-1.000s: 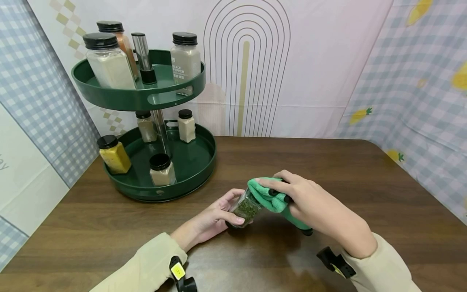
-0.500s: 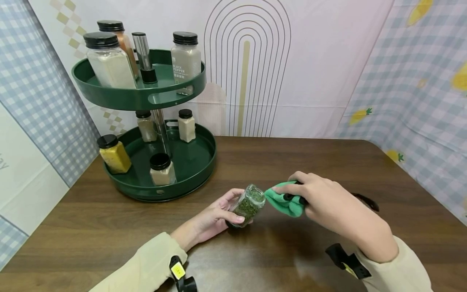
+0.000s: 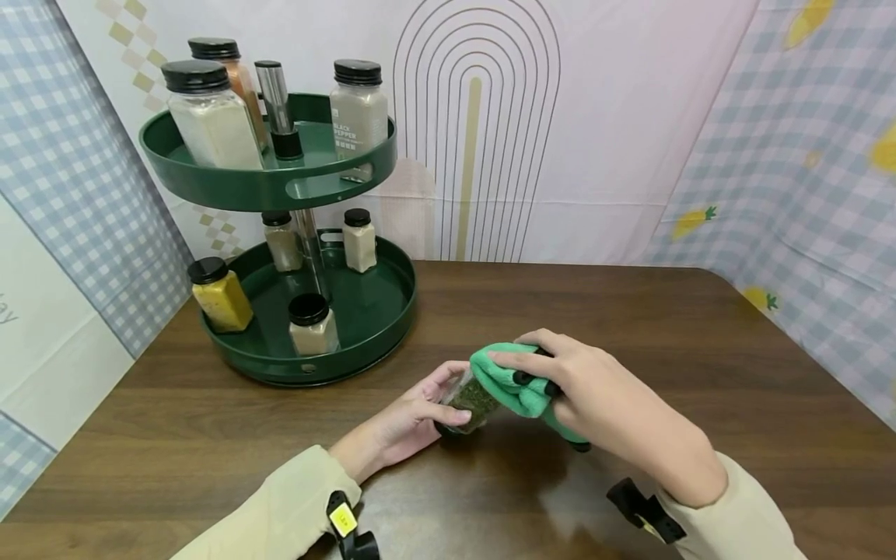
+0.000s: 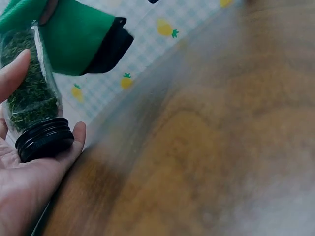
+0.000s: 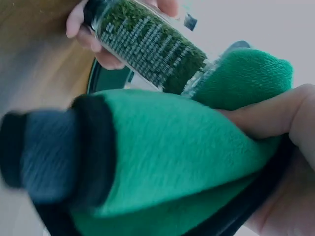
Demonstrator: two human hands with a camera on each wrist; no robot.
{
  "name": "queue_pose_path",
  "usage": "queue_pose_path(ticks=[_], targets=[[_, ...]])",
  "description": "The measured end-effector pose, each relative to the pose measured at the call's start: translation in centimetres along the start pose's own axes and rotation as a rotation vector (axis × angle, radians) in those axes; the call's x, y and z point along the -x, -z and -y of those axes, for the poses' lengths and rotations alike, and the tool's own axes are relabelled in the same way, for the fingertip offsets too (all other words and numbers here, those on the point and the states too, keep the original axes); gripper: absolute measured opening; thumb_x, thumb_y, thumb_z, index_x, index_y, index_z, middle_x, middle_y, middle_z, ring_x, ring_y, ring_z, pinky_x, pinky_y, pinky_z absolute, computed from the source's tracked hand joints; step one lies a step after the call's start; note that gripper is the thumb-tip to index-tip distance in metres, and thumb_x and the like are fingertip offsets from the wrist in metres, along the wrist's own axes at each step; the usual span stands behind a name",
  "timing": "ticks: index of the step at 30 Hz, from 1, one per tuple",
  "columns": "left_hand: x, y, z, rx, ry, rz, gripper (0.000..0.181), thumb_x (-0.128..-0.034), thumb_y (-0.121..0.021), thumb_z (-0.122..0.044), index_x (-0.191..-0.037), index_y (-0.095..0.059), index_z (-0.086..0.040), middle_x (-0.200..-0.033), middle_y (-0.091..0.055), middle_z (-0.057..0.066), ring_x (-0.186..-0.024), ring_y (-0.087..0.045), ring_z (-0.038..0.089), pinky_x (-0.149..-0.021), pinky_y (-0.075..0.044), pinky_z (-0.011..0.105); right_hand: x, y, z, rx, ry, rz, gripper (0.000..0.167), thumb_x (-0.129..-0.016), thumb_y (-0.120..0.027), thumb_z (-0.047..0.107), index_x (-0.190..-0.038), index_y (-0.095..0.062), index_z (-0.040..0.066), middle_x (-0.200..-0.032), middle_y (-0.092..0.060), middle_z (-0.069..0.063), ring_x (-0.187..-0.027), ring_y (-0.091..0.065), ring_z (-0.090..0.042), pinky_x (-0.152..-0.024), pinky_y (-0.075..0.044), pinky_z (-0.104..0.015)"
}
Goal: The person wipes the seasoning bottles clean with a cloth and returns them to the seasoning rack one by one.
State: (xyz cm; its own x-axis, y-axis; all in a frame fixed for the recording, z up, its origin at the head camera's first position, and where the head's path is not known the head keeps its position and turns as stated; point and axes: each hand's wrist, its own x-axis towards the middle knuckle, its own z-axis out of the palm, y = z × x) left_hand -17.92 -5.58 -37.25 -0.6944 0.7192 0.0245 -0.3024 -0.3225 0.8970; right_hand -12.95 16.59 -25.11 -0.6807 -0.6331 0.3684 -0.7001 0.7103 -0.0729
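My left hand (image 3: 413, 416) grips a small glass jar of green dried herbs (image 3: 470, 403), tilted with its black lid (image 4: 45, 139) low in the palm and its base up and to the right. White print runs along the jar's side in the right wrist view. My right hand (image 3: 595, 381) holds a folded green cloth with black edging (image 3: 514, 386) between thumb and fingers. The cloth lies over the jar's glass base and hides it in the head view.
A two-tier green turntable (image 3: 402, 311) stands at the left. Large black-lidded jars, such as a black pepper jar (image 3: 358, 117), sit on its upper tier. Smaller jars, among them a yellow one (image 3: 224, 302), are on the lower tier. The wooden table (image 3: 595, 303) ends at a curtain.
Half a second ago the cloth was off to the right and the jar's glass base showed. My right hand has brought it back left onto the jar; my left hand has stayed put.
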Motion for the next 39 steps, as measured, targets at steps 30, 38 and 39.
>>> queue_pose_path(ticks=[30,38,39], targets=[[0.0,-0.5,-0.1,-0.008,0.020,-0.028,0.038,-0.0931,-0.057,-0.026,-0.127,-0.041,-0.025,-0.119,-0.049,0.002,-0.101,-0.053,0.016,-0.082,-0.047,0.032,0.4,1.4,-1.2,0.023,-0.093,-0.032,0.062,-0.078,-0.051,-0.010,-0.127,-0.055,0.028,-0.117,-0.057,0.007,-0.083,-0.058,-0.009,-0.068,-0.047,-0.029],[-0.2,-0.2,0.3,-0.022,0.004,0.020,0.049,-0.0892,-0.063,-0.023,-0.129,-0.046,0.000,-0.111,-0.060,0.000,-0.101,-0.056,0.012,-0.087,-0.046,0.028,-0.3,-0.8,0.0,0.010,-0.055,-0.042,0.067,-0.073,-0.051,-0.016,-0.124,-0.059,0.027,-0.110,-0.059,0.004,-0.087,-0.061,-0.013,-0.069,-0.049,-0.030],[-0.2,-0.1,0.3,-0.020,0.003,0.019,0.047,-0.0893,-0.062,-0.023,-0.127,-0.047,-0.001,-0.110,-0.060,0.000,-0.100,-0.056,0.012,-0.086,-0.046,0.028,-0.3,-0.9,0.0,0.004,-0.051,-0.041,0.067,-0.073,-0.051,-0.016,-0.123,-0.059,0.027,-0.110,-0.059,0.004,-0.087,-0.061,-0.013,-0.070,-0.049,-0.031]])
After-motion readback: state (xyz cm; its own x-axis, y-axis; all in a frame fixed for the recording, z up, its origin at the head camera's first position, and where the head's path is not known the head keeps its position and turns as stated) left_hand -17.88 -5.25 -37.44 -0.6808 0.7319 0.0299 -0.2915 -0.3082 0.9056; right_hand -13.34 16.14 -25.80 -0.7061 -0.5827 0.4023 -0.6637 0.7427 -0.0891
